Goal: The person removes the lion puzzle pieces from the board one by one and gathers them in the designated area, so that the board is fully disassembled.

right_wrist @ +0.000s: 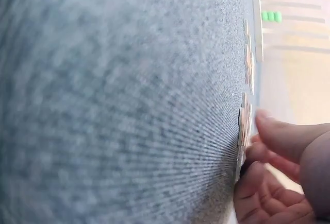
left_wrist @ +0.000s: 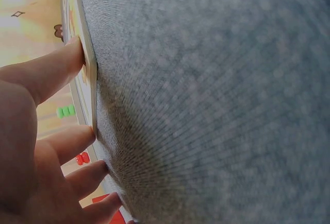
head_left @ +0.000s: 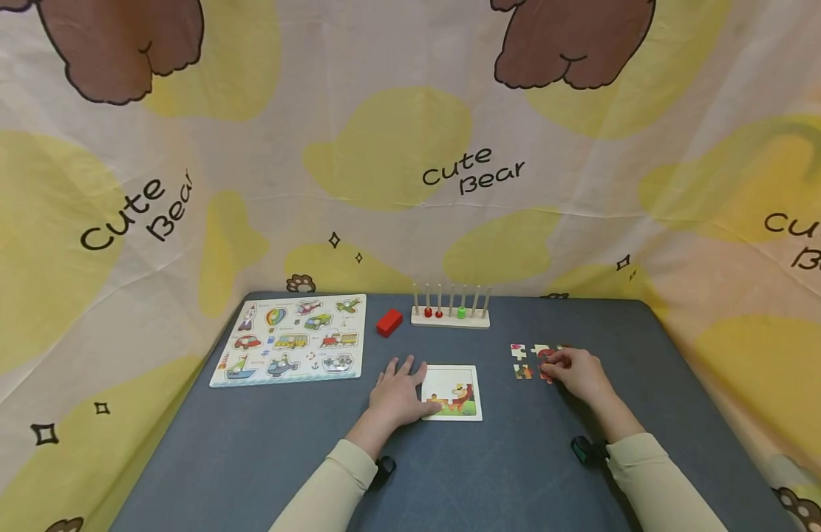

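Note:
A square puzzle board (head_left: 452,369) with a white frame lies flat before me, a cartoon picture filling its lower part. My left hand (head_left: 395,397) rests at its left side with fingers spread; the thumb lies over the rim and the index fingertip touches the edge in the left wrist view. On the right, my right hand (head_left: 579,373) has bent fingers down at a group of jigsaw pieces, covering some of them. In the right wrist view the thumb (right_wrist: 278,134) is above flat pieces (right_wrist: 245,123); whether a piece is pinched I cannot tell. Loose jigsaw pieces (head_left: 519,352) lie beside the fingertips.
A vehicle picture board (head_left: 287,355) lies at the back left. Beside it sits a red block (head_left: 389,323). Behind the puzzle board stands a white peg rack (head_left: 450,319) with red and green beads. A patterned cloth (head_left: 383,170) hangs behind the dark table (head_left: 277,428).

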A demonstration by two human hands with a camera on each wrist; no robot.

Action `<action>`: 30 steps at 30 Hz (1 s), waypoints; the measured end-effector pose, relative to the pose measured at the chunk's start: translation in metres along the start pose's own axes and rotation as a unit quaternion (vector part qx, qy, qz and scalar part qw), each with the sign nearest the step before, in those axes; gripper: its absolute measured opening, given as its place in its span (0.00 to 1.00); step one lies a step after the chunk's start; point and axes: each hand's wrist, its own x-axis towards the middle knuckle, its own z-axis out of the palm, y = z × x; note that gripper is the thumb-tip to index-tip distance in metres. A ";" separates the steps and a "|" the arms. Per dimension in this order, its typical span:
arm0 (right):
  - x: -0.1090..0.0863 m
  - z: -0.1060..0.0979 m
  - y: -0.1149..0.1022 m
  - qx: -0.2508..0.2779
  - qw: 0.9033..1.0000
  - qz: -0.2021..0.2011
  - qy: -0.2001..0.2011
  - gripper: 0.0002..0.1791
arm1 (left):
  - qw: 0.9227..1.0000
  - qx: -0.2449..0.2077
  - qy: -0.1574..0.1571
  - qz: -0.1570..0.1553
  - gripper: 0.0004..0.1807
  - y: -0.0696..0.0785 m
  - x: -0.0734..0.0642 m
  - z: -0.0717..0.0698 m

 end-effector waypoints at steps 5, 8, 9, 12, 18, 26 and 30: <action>-0.001 -0.003 -0.007 0.008 0.999 -0.024 0.027 0.11 | 1.000 -0.001 -0.002 0.001 0.48 0.000 0.000 -0.001; -0.002 -0.006 -0.013 0.018 0.999 -0.036 0.034 0.11 | 1.000 0.001 -0.006 0.000 0.48 0.000 0.000 -0.002; -0.002 -0.007 -0.015 0.020 0.998 -0.041 0.035 0.12 | 1.000 0.001 -0.006 0.001 0.48 0.001 0.000 -0.002; -0.002 -0.010 -0.022 0.034 0.997 -0.052 0.037 0.14 | 1.000 0.000 -0.004 0.002 0.48 0.001 0.000 -0.003; -0.005 -0.012 -0.036 0.056 0.995 -0.069 0.035 0.15 | 1.000 0.003 -0.004 0.001 0.48 0.000 0.001 -0.002; -0.013 -0.008 -0.063 0.087 0.992 -0.084 0.032 0.15 | 1.000 0.002 -0.004 0.002 0.48 0.000 0.000 -0.001; -0.015 -0.003 -0.072 0.093 0.992 -0.082 0.031 0.15 | 1.000 0.000 -0.004 0.002 0.48 0.000 0.000 0.000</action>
